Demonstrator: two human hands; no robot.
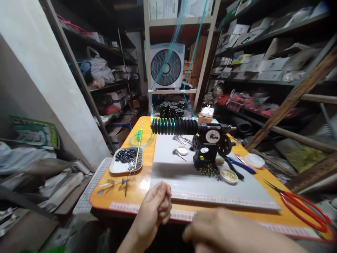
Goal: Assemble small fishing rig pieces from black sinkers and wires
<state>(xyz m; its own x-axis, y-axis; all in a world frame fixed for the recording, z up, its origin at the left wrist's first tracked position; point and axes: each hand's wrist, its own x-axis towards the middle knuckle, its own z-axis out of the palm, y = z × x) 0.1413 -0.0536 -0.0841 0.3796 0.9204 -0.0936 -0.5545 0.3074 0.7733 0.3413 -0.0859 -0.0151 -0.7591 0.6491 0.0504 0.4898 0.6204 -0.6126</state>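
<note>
My left hand [155, 207] hovers over the front edge of the orange table [147, 175], fingers curled into a loose fist; nothing shows in it. My right hand [210, 226] is blurred at the bottom edge, low in front of the table, and whether it holds anything is unclear. Beyond both hands lies a grey mat [189, 182]. On it stands a black winding machine [207, 144] with a row of black spools [173, 126] on its shaft, turquoise thread running up from them.
A white tray of dark beads [126, 160] with a stick sits left. Blue pliers [238, 165], small dishes [228, 175], loose coloured beads [209, 172] and red scissors [302, 207] lie right. Shelves with boxes surround the table; a fan [166, 66] stands behind.
</note>
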